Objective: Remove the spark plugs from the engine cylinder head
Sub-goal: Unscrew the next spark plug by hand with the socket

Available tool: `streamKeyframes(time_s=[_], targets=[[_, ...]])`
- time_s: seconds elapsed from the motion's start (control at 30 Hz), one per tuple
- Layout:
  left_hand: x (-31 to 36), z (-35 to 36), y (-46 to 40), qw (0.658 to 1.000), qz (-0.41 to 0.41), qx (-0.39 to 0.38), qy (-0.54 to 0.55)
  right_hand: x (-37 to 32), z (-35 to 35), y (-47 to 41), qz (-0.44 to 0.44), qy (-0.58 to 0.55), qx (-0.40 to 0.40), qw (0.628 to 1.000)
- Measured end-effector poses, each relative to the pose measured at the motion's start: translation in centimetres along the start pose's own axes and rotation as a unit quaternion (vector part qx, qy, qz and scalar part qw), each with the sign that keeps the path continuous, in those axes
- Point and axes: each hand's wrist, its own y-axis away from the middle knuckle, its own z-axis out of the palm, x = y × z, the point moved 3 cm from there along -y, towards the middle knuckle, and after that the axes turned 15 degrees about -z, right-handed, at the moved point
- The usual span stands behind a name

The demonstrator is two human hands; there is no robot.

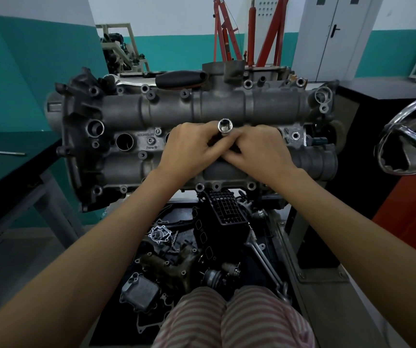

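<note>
Near us at 6 o'clock, loose parts in the tray [287,237]. Further out, our left hand [191,149] and right hand [259,151] meet mid cylinder head [126,169], fingers gripping the upright socket [225,128]. Ratchet handle [180,79] lies at 12 o'clock behind.

Even, soft indoor light is falling from above, slightly dim and cool. Glare is showing on the chrome socket [224,126] and the steering wheel [410,136] at right. Deep shadow is swallowing the parts tray [287,237] under the cylinder head [201,106]. Wide-angle distortion is bending the edges, stretching forearms. Centre is staying sharp; corners are going soft.
</note>
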Motion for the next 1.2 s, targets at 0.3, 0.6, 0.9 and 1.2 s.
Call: streamKeyframes(time_s=[0.3, 0.6, 0.9, 1.2], targets=[[0.42, -0.15, 0.30, 1.000, 0.026, 0.015, -0.006, 0.41, 0.73, 0.11, -0.011, 0.005, -0.020, 1.000], [0.49, -0.15, 0.23, 1.000, 0.021, 0.016, 0.003, 0.65, 0.89, 0.09, 0.014, -0.007, -0.029, 0.999], [0.54, -0.20, 0.39, 0.999, 0.032, -0.002, -0.017, 0.31, 0.53, 0.19, -0.008, -0.003, -0.039, 0.999], [0.68, -0.29, 0.42, 1.000, 0.022, 0.003, 0.002, 0.47, 0.73, 0.10, 0.003, -0.004, -0.037, 0.999]])
